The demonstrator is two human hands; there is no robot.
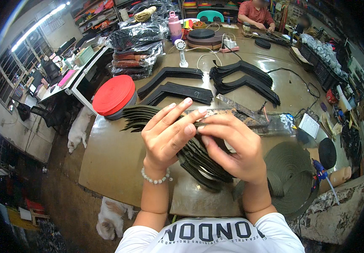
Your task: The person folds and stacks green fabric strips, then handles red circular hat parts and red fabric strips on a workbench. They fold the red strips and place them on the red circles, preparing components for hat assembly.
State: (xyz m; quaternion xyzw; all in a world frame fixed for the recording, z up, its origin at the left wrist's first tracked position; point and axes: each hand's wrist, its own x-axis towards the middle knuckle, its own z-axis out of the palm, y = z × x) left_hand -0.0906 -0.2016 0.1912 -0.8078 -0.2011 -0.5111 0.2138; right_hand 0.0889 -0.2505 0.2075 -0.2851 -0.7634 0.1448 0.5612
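Layered olive strips [198, 160], coarsely woven, fan rightward from beside the red roll [113, 95], their middle blocked from view. The right hand [243, 145] pinches one edge, thumb against fingers; how the left hand [163, 137] grips, I can't tell! Bent black strips [182, 91] lie right of that flat-coiled roll.

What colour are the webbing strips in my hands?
The webbing strips are dark olive green, best seen in the head view.
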